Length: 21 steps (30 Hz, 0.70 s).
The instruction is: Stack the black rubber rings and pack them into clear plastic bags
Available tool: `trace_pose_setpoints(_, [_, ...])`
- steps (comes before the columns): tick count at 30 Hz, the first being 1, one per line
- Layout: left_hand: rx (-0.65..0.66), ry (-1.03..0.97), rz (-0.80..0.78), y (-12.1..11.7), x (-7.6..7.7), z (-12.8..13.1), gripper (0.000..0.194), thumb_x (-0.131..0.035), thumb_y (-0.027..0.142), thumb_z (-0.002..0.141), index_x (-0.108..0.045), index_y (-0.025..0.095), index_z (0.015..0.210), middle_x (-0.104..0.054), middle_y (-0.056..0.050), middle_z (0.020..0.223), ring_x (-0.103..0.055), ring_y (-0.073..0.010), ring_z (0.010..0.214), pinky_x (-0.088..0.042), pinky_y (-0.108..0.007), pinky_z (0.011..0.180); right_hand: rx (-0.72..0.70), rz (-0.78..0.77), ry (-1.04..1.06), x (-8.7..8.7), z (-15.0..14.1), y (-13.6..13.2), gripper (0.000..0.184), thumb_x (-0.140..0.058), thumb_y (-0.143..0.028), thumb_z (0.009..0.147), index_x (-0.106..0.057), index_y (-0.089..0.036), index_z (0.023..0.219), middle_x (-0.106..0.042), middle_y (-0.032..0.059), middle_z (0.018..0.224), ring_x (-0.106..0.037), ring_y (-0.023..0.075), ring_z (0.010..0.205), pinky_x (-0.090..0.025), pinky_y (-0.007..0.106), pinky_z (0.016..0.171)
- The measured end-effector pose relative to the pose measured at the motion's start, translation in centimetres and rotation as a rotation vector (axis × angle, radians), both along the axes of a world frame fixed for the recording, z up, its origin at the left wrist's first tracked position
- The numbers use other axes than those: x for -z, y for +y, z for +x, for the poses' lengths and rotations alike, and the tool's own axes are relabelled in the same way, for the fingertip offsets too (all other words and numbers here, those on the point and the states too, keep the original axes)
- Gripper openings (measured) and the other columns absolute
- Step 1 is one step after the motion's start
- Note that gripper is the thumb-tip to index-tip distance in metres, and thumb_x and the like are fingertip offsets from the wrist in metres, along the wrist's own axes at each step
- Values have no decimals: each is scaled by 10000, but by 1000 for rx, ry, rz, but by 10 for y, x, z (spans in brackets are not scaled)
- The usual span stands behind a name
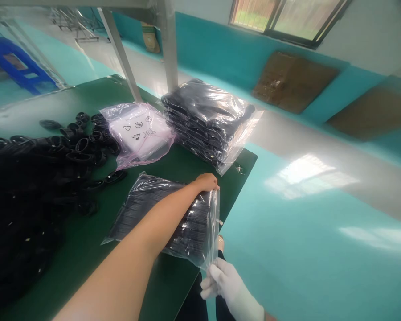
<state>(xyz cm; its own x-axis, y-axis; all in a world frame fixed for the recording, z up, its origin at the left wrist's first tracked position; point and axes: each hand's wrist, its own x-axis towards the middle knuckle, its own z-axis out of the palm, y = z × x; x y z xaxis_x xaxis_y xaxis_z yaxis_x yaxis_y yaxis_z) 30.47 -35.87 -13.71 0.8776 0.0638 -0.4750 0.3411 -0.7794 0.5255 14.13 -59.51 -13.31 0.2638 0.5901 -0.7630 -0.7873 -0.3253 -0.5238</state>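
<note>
A clear plastic bag (pixel 194 227) full of dark, thin, tightly packed items lies flat on the green table, its open-looking edge towards the table's right side. My bare left hand (pixel 207 182) reaches across the bag and pinches the far corner of that edge. At the near corner, my right hand (pixel 225 283), in a white glove, grips the same edge between thumb and fingers. The edge is stretched fairly straight between both hands. My left forearm hides part of the bag's middle.
Filled clear bags (pixel 207 120) are stacked at the table's back corner. Beside them lies a pinkish bag (pixel 138 133) with printed symbols. Black looped items (pixel 83 147) are heaped on the left. A metal post (pixel 169 49) rises behind; a blue stool (pixel 20 62) stands beyond.
</note>
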Motion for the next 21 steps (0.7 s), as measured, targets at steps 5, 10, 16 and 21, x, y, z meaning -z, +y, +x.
trace_pose_setpoints(5, [25, 18, -46, 6, 0, 4, 213, -565, 406, 677, -658, 218, 642, -630, 23, 685, -549, -108, 651, -382, -193, 588, -250, -133, -173, 2, 9, -23, 250, -480, -390, 766, -485, -141, 752, -626, 65, 670, -588, 152, 528, -461, 328, 599])
trace_pose_setpoints(10, [99, 35, -120, 15, -7, 9, 309, -465, 408, 751, -665, 191, 657, -628, 15, 628, -534, -96, 568, -387, -196, 560, -24, -255, -725, -11, 74, -11, 160, -409, -313, 791, -482, -179, 743, -607, 28, 709, -591, 163, 678, -452, 326, 706])
trace_pose_setpoints(16, [94, 40, -139, 16, -3, 6, 147, -602, 285, 609, -670, 208, 713, -652, 36, 705, -554, -99, 627, -386, -180, 552, 221, -151, -631, -14, 153, 58, 150, -526, -261, 710, -533, -166, 825, -609, 52, 848, -604, 161, 768, -451, 309, 782])
trace_pose_setpoints(21, [42, 41, -135, 14, 6, 5, 174, -585, 297, 616, -676, 217, 741, -660, 34, 731, -567, -105, 663, -393, -182, 570, 178, -127, -354, 3, 172, 96, 204, -601, -294, 666, -528, -141, 779, -584, 36, 617, -594, 154, 540, -504, 330, 551])
